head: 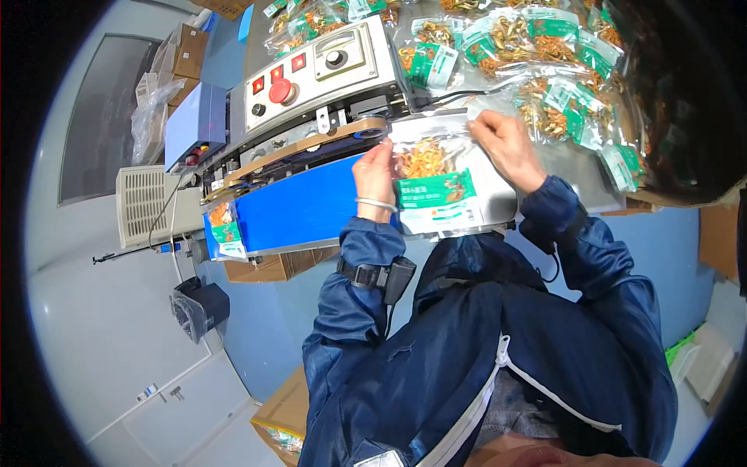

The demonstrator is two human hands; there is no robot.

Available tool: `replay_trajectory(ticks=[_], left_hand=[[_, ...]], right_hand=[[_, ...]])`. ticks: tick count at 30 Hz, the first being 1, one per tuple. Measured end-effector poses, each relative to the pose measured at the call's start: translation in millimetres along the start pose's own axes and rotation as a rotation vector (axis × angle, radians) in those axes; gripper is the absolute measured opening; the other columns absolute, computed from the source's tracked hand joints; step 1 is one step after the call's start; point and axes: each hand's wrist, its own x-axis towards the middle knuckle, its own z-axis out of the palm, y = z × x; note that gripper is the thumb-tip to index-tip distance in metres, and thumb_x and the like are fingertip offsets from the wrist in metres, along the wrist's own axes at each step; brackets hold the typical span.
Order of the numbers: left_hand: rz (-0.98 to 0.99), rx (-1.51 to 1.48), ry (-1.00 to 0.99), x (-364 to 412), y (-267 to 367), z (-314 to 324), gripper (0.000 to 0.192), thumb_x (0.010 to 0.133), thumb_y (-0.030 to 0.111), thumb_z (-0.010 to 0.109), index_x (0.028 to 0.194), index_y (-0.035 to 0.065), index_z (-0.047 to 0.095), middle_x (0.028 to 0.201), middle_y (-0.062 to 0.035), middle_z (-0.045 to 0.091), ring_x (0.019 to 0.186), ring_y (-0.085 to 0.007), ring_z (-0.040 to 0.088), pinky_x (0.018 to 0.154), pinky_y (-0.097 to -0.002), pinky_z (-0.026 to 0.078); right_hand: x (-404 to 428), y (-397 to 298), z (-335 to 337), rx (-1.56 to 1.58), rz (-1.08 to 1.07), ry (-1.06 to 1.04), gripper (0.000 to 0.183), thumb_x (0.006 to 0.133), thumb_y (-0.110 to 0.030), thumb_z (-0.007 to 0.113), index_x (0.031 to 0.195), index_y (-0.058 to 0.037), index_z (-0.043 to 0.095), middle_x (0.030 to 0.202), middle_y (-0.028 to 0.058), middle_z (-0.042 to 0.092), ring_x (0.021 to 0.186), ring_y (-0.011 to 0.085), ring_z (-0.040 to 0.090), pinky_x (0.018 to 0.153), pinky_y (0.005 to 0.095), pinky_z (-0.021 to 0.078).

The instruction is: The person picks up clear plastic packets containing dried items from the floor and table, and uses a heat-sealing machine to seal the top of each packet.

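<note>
A clear plastic pouch with a green and white label lies in front of me, and dried food in orange and yellow strands shows through its window. My left hand pinches the pouch's upper left edge, next to the belt end of a continuous band sealer. At the pouch's upper right corner, my right hand grips the edge between thumb and fingers. The pouch's top edge lies close to the sealer's brown band. Another filled pouch rests at the far left end of the blue conveyor belt.
Many filled pouches cover the table at the back right. The sealer's panel carries a red stop button and lit red switches. Below the belt's left end stand a cardboard box and a lined black bin. A power cable runs behind the pouch.
</note>
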Motion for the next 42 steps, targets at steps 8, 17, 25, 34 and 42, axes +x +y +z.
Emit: replay_trajectory(ticks=[8,17,25,34,42], left_hand=[[0.058,-0.008,0.067,9,5,-36,0.018,0.083,0.017,0.057,0.078,0.0013,0.063,0.065,-0.0009,0.059,0.054,-0.0063,0.050,0.047,-0.0193,0.037],[0.195,0.155,0.195,17,12,-95,0.021,0.086,0.019,0.052,0.071,0.0061,0.058,0.055,0.0063,0.043,0.048,-0.0033,0.036,0.042,-0.0193,0.027],[0.822,0.544,0.257,-53,53,-32,0.031,0.084,0.007,0.050,0.113,-0.0015,0.047,0.110,-0.0123,0.051,0.095,-0.0181,0.051,0.081,-0.0276,0.041],[0.693,0.600,-0.146,-84,31,45,0.022,0.083,0.009,0.053,0.102,-0.0018,0.054,0.093,-0.0108,0.061,0.084,-0.0183,0.057,0.075,-0.0289,0.044],[0.631,0.586,-0.155,-89,25,50,0.020,0.084,0.007,0.052,0.102,-0.0023,0.054,0.089,-0.0118,0.062,0.084,-0.0169,0.059,0.075,-0.0273,0.045]], right_hand=[[17,-9,34,-0.380,-0.344,0.035,0.023,0.078,-0.020,0.054,0.066,-0.0012,0.054,0.062,0.0167,0.054,0.060,0.0344,0.054,0.053,0.0419,0.0399],[13,32,-59,-0.647,-0.341,0.272,0.030,0.073,-0.019,0.060,0.097,-0.0026,0.053,0.098,0.0162,0.052,0.096,0.0329,0.048,0.079,0.0403,0.0400],[-2,148,-120,-1.100,-0.076,0.193,0.077,0.065,-0.025,0.065,0.132,-0.0109,0.029,0.134,0.0171,0.026,0.123,0.0383,0.024,0.096,0.0495,0.0254],[-17,132,-125,-1.032,-0.212,-0.018,0.078,0.062,-0.019,0.065,0.131,-0.0114,0.030,0.136,0.0175,0.024,0.126,0.0354,0.022,0.101,0.0463,0.0218],[-15,150,-164,-1.136,0.011,0.224,0.078,0.061,-0.011,0.060,0.132,-0.0093,0.027,0.135,0.0171,0.027,0.122,0.0392,0.027,0.094,0.0486,0.0299]])
